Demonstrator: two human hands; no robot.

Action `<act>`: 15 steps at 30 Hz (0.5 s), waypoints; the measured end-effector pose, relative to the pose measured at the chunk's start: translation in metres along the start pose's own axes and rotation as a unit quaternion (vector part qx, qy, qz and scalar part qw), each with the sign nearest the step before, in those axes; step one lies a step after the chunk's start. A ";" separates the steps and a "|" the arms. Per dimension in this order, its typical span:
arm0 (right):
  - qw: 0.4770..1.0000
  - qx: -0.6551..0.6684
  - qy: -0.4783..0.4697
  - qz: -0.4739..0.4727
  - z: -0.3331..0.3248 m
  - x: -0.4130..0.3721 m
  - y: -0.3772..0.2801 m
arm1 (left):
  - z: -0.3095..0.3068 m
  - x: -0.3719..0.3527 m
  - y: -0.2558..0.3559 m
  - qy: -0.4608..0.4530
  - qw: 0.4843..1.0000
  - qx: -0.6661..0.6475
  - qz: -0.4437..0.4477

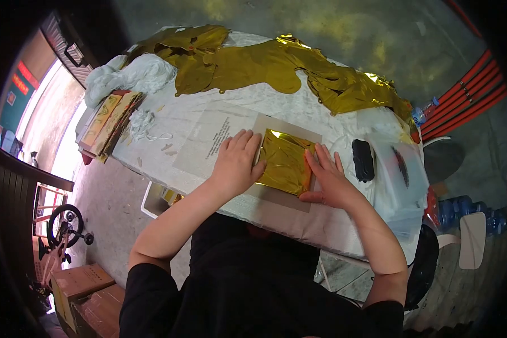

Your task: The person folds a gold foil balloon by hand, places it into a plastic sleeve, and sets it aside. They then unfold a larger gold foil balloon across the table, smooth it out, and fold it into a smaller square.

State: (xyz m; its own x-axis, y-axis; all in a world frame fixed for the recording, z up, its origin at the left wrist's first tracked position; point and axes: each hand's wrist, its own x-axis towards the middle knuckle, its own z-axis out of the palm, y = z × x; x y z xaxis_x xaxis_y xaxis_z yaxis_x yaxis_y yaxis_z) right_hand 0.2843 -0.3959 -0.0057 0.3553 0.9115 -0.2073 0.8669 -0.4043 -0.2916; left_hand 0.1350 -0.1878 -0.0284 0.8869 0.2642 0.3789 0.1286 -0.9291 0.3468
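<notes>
A folded square of shiny gold foil [285,160] lies on a grey-brown flat sheet [276,197] in front of me. My left hand [236,163] rests flat along its left side, fingers stretched out and thumb at the foil's lower left edge. On the opposite side, my right hand [329,179] touches the right edge with fingers extended and thumb spread at the lower corner. Neither hand grips anything. Left of the foil is a flat clear sleeve or sheet with printed text [215,138], partly covered by my left hand.
Large flat gold foil balloons [253,65] stretch across the table's far side. Crumpled white plastic [135,76] and a cardboard stack [110,124] sit at the left. A black pouch-like item [363,160] and clear plastic bags [397,174] lie at the right. Cardboard boxes [90,293] stand on the floor.
</notes>
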 end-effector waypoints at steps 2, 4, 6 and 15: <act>1.000 0.013 0.002 0.002 0.000 0.001 -0.002 | 0.005 -0.002 0.002 0.003 1.000 0.024 0.002; 1.000 0.007 -0.002 0.005 0.000 0.001 -0.002 | 0.008 -0.003 0.002 0.006 0.999 0.048 0.005; 1.000 0.003 -0.006 0.010 0.000 0.001 -0.002 | 0.009 -0.001 0.001 0.006 1.000 0.017 0.001; 1.000 0.005 -0.006 0.008 0.002 0.002 0.000 | -0.004 0.000 -0.010 0.014 1.000 -0.009 0.007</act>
State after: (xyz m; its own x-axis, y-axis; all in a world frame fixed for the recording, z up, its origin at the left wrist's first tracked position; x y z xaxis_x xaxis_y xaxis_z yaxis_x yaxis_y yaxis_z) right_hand 0.2844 -0.3947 -0.0076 0.3647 0.9038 -0.2240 0.8574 -0.4198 -0.2979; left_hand 0.1320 -0.1769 -0.0281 0.8758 0.2580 0.4079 0.1070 -0.9279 0.3571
